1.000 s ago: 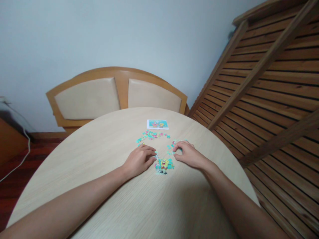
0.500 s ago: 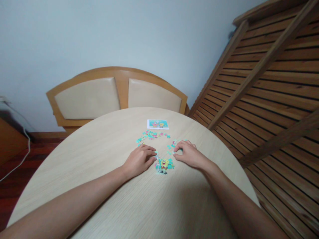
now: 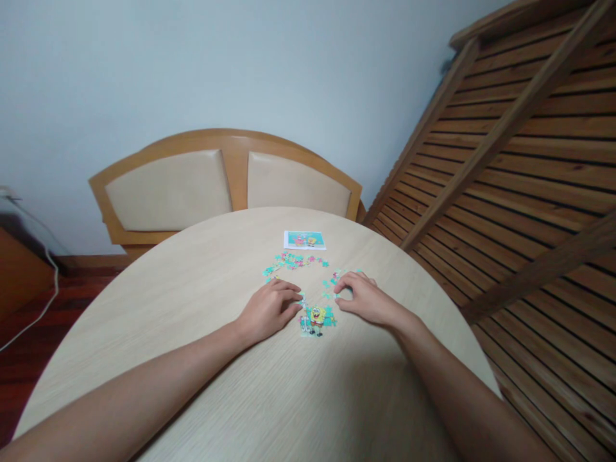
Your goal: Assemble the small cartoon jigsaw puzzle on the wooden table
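A partly joined jigsaw puzzle (image 3: 317, 316) lies on the table, showing a yellow cartoon figure on turquoise. My left hand (image 3: 269, 309) rests at its upper left edge, thumb and fingertips closed on a pale part of the puzzle there. To the right of the puzzle, my right hand (image 3: 360, 296) has its thumb and index finger bent together around a small pale puzzle piece (image 3: 336, 296), mostly hidden by the fingertips. Several loose turquoise pieces (image 3: 327, 283) lie just beside the right fingers, some partly covered by the hand.
Beyond the hands spreads a pile of loose turquoise and pink pieces (image 3: 291, 260). Behind it is a picture card (image 3: 305, 240) with two cartoon figures. The round wooden table (image 3: 202, 269) meets a padded headboard (image 3: 168, 189) at the back; a slatted wooden frame (image 3: 481, 167) leans on the right.
Hardly anything differs. My right hand has shifted very slightly left; my left hand and the puzzle stay in place.
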A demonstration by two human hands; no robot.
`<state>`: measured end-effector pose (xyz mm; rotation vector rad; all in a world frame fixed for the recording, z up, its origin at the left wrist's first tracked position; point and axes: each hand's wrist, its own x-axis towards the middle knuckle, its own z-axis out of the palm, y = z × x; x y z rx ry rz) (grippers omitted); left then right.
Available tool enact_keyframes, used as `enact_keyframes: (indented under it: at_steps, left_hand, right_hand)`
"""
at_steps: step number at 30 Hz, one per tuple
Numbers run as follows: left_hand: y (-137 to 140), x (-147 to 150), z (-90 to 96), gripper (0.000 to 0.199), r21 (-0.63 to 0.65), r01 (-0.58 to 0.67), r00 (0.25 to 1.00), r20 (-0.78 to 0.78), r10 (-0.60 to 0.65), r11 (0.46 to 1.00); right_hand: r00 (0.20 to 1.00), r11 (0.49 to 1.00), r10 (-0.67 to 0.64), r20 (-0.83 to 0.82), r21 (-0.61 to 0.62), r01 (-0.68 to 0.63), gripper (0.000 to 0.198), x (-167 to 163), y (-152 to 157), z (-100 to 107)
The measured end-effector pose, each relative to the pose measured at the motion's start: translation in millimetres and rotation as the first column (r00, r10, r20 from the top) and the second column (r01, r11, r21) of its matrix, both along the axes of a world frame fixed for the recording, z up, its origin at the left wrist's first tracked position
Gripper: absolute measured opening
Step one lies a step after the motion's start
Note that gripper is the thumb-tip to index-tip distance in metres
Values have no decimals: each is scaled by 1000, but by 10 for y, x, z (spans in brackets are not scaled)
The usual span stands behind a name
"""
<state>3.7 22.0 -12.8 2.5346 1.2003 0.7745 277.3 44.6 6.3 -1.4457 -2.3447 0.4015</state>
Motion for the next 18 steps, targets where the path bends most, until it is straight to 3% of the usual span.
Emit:
enact_keyframes:
  at_steps: [7, 14, 18]
  left_hand:
    - [10, -2, -25, 17, 1, 3, 1000, 4, -3, 1000]
    - [11, -9, -36, 18, 14, 4, 1000, 15, -5, 1000]
    - [9, -4, -34, 18, 16, 8, 1000, 10, -8, 1000]
  right_hand:
    - [998, 999, 50, -47, 4, -50, 15, -26, 1, -1]
    - [928, 992, 102, -358, -27, -119, 12, -237, -68, -13]
    - [919, 996, 83, -386, 6, -87, 14, -430, -108, -68]
